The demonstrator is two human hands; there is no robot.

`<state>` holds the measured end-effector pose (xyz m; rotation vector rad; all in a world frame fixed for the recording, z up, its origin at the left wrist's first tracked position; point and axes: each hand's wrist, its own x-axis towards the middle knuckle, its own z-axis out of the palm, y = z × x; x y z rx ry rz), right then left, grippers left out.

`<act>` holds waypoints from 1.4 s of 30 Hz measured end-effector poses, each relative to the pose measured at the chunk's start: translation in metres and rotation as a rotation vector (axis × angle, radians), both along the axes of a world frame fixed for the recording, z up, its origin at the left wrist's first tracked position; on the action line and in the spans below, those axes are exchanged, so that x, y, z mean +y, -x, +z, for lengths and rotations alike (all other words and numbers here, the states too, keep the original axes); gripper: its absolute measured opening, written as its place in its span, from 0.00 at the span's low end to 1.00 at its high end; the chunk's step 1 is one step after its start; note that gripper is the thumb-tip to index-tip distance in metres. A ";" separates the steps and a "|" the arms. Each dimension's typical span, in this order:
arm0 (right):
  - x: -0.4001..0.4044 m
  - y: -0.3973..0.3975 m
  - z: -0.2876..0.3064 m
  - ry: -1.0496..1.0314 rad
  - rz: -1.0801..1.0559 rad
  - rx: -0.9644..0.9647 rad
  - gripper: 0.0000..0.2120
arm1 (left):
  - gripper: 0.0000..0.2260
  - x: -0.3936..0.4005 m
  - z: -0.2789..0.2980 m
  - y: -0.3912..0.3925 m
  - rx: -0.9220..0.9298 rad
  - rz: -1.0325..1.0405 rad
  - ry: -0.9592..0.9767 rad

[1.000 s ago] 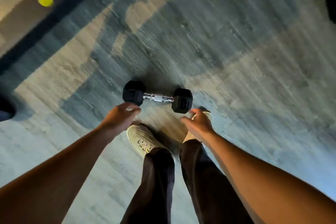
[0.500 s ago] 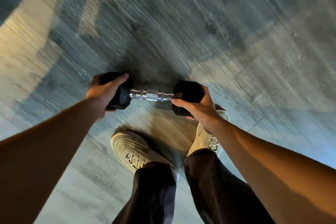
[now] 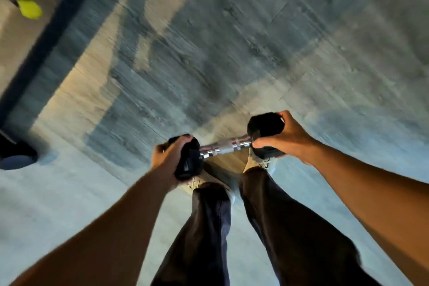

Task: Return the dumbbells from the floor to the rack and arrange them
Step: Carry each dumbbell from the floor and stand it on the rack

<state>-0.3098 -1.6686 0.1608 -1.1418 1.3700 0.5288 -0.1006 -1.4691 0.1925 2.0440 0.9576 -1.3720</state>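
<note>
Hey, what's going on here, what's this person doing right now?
A person is holding a black hex dumbbell with both hands, seen from their own head camera. The left hand grips one rubber head and the right hand grips the other, leaving the chrome handle bare between them. The dumbbell sits tilted, right end higher, in front of their legs above the wood-look floor. No rack is in view.

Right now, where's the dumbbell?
Head view, lower centre: the dumbbell is held above the shoes, left hand gripping one head, right hand the other.
</note>
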 end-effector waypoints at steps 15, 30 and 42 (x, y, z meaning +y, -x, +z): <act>-0.047 0.105 0.455 0.168 -0.400 0.064 0.42 | 0.31 -0.144 0.408 0.046 0.112 -0.326 0.177; 0.001 0.250 0.585 0.329 -0.947 0.019 0.13 | 0.26 -0.255 0.537 0.189 0.078 -1.000 0.268; -0.039 0.488 0.601 0.281 -1.140 0.075 0.36 | 0.23 -0.340 0.548 0.442 0.093 -1.140 0.300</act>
